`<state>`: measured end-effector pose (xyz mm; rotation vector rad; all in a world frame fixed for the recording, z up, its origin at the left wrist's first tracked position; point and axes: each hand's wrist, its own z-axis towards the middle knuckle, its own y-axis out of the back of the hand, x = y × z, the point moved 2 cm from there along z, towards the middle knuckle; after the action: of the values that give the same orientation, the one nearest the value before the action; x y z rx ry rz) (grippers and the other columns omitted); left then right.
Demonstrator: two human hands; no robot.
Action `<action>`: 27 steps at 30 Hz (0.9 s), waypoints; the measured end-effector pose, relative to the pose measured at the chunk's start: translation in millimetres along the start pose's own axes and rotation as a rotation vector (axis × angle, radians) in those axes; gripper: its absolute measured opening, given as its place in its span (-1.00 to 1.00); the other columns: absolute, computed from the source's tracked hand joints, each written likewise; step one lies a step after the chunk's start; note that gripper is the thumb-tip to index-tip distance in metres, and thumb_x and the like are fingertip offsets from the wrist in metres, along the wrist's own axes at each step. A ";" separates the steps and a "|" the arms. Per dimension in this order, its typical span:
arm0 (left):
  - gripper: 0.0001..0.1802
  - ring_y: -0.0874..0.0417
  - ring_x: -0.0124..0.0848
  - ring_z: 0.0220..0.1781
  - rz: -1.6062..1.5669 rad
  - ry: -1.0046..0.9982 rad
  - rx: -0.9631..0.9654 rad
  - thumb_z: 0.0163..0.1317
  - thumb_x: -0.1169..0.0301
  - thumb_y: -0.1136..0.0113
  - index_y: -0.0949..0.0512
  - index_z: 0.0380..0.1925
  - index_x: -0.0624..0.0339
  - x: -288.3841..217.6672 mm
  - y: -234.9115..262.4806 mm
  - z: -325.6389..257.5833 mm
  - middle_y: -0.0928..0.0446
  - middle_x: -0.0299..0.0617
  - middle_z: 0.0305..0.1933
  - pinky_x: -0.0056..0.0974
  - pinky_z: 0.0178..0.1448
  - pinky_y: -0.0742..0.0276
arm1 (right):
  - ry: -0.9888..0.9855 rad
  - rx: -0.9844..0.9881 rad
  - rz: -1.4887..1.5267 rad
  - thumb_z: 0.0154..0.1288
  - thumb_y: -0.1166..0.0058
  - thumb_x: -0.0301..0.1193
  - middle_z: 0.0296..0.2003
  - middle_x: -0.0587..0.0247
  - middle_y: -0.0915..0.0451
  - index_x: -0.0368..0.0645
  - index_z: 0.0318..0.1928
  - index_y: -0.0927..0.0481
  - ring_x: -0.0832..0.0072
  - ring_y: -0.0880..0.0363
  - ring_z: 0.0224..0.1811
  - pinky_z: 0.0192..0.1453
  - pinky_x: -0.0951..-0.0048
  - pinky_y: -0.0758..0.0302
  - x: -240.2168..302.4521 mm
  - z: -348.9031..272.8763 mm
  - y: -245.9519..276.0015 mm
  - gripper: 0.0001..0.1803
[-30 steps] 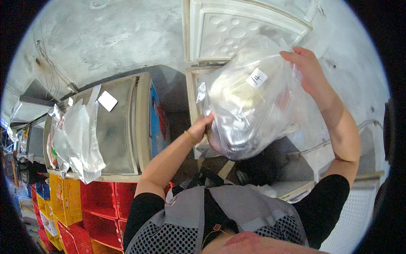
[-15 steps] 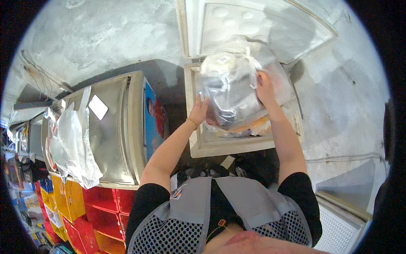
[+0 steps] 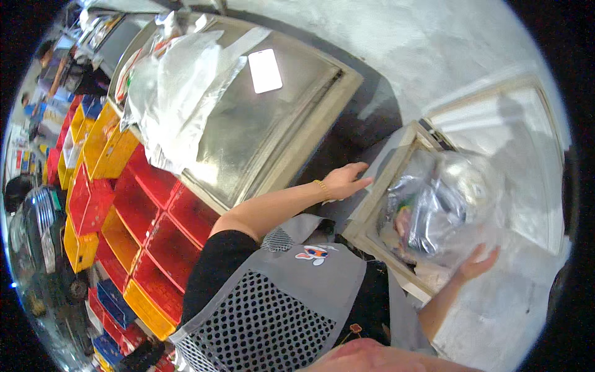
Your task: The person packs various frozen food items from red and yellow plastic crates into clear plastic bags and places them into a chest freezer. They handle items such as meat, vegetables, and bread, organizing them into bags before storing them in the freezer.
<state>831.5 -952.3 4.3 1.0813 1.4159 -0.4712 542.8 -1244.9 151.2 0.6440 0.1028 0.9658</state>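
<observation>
- the left hand (image 3: 346, 181) is empty and loosely open, thumb apart from the fingers, just beside the left wall of the open freezer (image 3: 387, 189); it is hard to tell if they touch.
- the right hand (image 3: 477, 265) is open with fingers spread, at the lower right edge of the clear bag (image 3: 439, 214); i cannot tell if it touches the plastic.
- the clear bag lies inside the open freezer, bulging and wrinkled, with something pale at its upper right; the contents are blurred by glare.
- the freezer's white lid (image 3: 511, 161) stands raised on the far right side.
- a yellow bracelet (image 3: 323, 190) circles the left wrist.
- to the left is a closed freezer (image 3: 266, 133) with a grey top, carrying crumpled plastic bags (image 3: 176, 93) and a flat white rectangle (image 3: 265, 70).
- red crates (image 3: 173, 248) and yellow crates (image 3: 110, 149) are stacked below it.
- a dark car (image 3: 43, 248) shows at the far left.
</observation>
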 end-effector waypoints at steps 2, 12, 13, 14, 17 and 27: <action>-0.28 -0.49 -0.14 0.03 -0.151 0.018 0.064 0.21 -0.04 0.05 -0.24 0.13 0.39 5.8 -22.3 41.6 -0.41 0.07 0.07 -0.18 0.08 -0.40 | -0.169 0.113 0.003 0.22 0.07 0.06 0.19 -0.14 -0.22 -0.39 0.18 -0.21 0.08 -0.22 0.21 0.29 0.21 -0.13 -28.0 56.8 -31.6 -0.21; 0.01 -0.41 0.01 0.13 -0.362 0.010 0.381 0.13 -0.28 0.26 0.13 0.26 0.40 -58.3 -160.4 135.5 -0.38 0.22 0.08 -0.16 0.22 -0.25 | -0.442 0.524 0.046 0.17 -0.09 -0.21 -0.26 0.09 -0.58 -0.41 -0.10 -0.51 0.41 -0.52 -0.22 -0.08 0.47 -0.42 -18.2 86.3 -123.8 -0.53; -0.02 -0.42 0.03 0.12 -0.376 0.015 0.388 0.13 -0.27 0.25 0.11 0.27 0.36 -62.7 -150.8 125.0 -0.39 0.21 0.08 -0.16 0.20 -0.27 | -0.504 0.515 0.126 0.17 -0.07 -0.29 -0.30 0.10 -0.59 -0.42 -0.16 -0.54 0.45 -0.52 -0.26 -0.13 0.51 -0.41 -7.9 80.0 -117.6 -0.61; -0.05 -0.43 0.04 0.11 -0.389 0.017 0.388 0.14 -0.25 0.24 0.09 0.27 0.32 -67.1 -140.5 116.7 -0.40 0.19 0.07 -0.16 0.19 -0.28 | -0.451 0.548 0.131 0.19 -0.06 -0.28 -0.30 0.13 -0.59 -0.41 -0.17 -0.54 0.47 -0.51 -0.27 -0.12 0.51 -0.40 3.9 76.4 -110.3 -0.61; -0.13 -0.43 0.06 0.09 -0.221 -0.014 0.390 0.15 -0.21 0.21 0.00 0.26 0.22 -74.0 -123.2 88.0 -0.42 0.13 0.07 -0.08 0.19 -0.27 | -0.435 0.602 0.134 0.21 -0.04 -0.28 -0.30 0.16 -0.58 -0.41 -0.17 -0.53 0.49 -0.48 -0.27 -0.12 0.51 -0.39 35.2 68.6 -87.4 -0.63; -0.13 -0.18 -0.07 0.31 -0.129 -0.091 0.213 0.07 -0.12 0.02 -0.08 0.25 0.23 -50.1 -147.9 27.9 -0.15 0.03 0.30 0.20 0.17 -0.13 | -0.428 0.734 0.303 0.23 0.00 -0.33 -0.33 0.19 -0.57 -0.35 -0.21 -0.55 0.49 -0.49 -0.27 -0.16 0.50 -0.40 60.7 26.2 -36.1 -0.70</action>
<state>717.5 -1062.4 -1.0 1.1264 1.3823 -0.7686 613.8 -1223.4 164.4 1.5640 -0.0274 1.0551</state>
